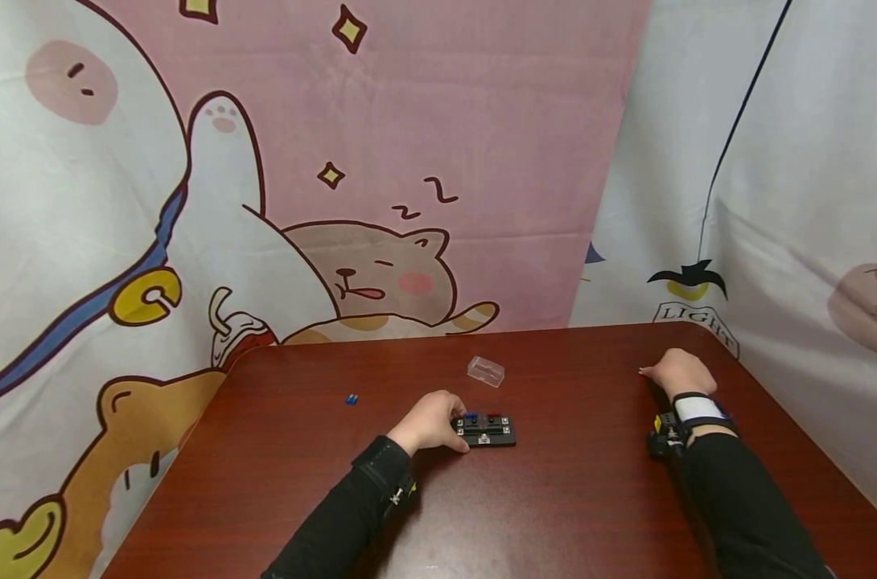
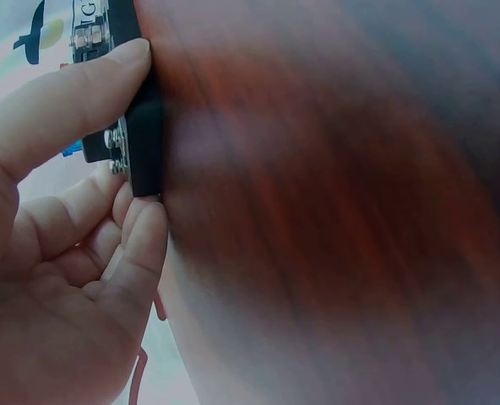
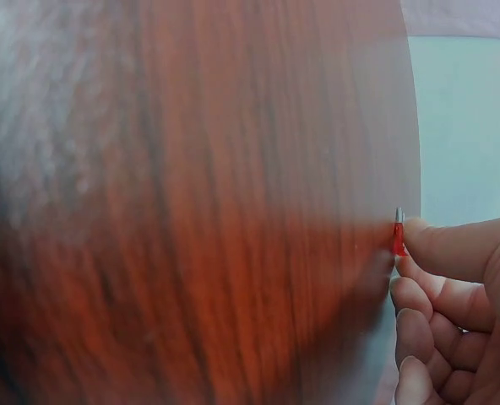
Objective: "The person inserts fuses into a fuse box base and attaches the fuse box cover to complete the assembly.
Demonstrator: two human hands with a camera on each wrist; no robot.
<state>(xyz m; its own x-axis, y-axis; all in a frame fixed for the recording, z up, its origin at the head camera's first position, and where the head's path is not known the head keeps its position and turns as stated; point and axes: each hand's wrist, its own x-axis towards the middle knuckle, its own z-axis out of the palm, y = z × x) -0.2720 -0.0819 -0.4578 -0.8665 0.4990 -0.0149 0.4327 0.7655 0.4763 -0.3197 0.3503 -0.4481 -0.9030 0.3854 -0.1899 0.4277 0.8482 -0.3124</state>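
Observation:
In the head view my left hand (image 1: 434,422) grips the left end of a black fuse block (image 1: 491,440) on the table. The block carries metal screws and small blue and red parts. The left wrist view shows the thumb on the block's front side and fingers (image 2: 149,240) at its end. Far to the right, my right hand (image 1: 679,373) is over the table's right side. Its thumb and a finger pinch a small red blade fuse (image 3: 399,239) with a metal tip, seen in the right wrist view.
A clear plastic box (image 1: 486,371) lies behind the block. Small blue pieces (image 1: 352,399) lie to the left on the brown table (image 1: 569,498). A printed cloth (image 1: 525,161) hangs behind the table's back edge.

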